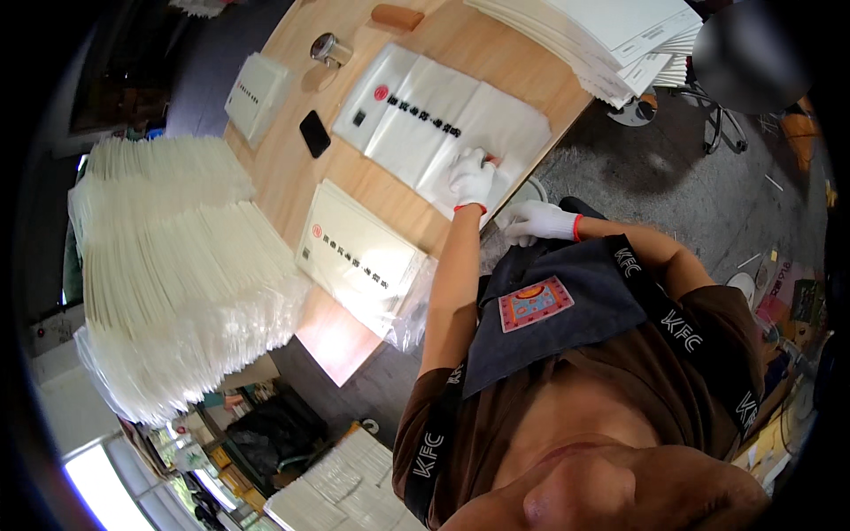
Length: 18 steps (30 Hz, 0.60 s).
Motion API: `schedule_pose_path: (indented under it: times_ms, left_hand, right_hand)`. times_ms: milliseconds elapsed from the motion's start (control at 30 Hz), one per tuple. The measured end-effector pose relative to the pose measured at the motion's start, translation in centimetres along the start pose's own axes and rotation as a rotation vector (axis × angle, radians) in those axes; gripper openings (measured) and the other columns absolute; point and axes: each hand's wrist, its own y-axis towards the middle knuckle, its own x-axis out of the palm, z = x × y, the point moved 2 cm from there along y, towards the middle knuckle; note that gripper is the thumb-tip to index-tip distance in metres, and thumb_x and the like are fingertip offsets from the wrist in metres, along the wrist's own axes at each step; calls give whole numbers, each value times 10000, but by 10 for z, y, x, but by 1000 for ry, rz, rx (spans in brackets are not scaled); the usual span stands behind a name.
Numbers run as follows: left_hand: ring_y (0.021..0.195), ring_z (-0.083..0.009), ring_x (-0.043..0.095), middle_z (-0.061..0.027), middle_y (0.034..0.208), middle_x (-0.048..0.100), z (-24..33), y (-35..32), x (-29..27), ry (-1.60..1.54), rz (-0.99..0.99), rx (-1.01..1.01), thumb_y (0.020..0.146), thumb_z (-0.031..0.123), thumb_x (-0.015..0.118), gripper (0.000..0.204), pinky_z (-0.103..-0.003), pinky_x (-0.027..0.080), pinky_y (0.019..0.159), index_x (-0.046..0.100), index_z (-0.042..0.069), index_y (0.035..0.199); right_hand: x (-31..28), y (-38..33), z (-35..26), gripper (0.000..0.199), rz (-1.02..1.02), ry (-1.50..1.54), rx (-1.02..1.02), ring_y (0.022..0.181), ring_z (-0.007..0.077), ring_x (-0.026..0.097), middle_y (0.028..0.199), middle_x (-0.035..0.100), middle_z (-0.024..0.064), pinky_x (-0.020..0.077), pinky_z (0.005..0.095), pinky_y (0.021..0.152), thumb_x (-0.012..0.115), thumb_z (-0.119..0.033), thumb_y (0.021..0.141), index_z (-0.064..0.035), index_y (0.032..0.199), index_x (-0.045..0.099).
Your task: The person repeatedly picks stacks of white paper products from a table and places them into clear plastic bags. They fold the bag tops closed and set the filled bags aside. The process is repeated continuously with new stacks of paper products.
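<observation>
Work looks partway along: a tall stack of pale, plastic-covered packets rises beyond the left edge of the wooden surface, and a cream packet lies near its near-left corner. Flat clear bags, seemingly unfilled, reach its near edge; white sheets pile at the right corner. The gloved left hand reaches onto the bags, fingers curled; whether they pinch plastic, I cannot tell. The right hand hangs by that edge, fingers loosely bent, grip unclear.
</observation>
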Motion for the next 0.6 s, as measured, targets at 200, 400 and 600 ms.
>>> schedule_pose_path:
  times_ms: [200,400,600]
  left_hand:
    - [886,-308,587,-134,911,624,-19,7,-12,-351,-107,-19,859,312,575,253,-379,454,788,661,78,899]
    - [767,-199,572,-64,838,608,-42,43,-51,-793,226,45,912,216,561,263,-330,478,756,528,74,1130]
    - [643,-79,523,-57,856,573,7,35,-131,-1100,100,-94,918,123,541,194,-220,448,584,519,73,1105]
  right_hand:
    - [-45,25,-15,344,383,443,55,698,175,647,838,664,96,528,320,598,527,-354,907,-44,1047,579]
    - [-106,99,28,431,677,-460,-243,760,269,644,867,657,174,517,373,683,440,-429,920,-53,1032,617]
    - [-111,17,-43,413,490,-612,11,871,322,630,963,629,218,487,407,789,423,-388,904,-52,1053,612]
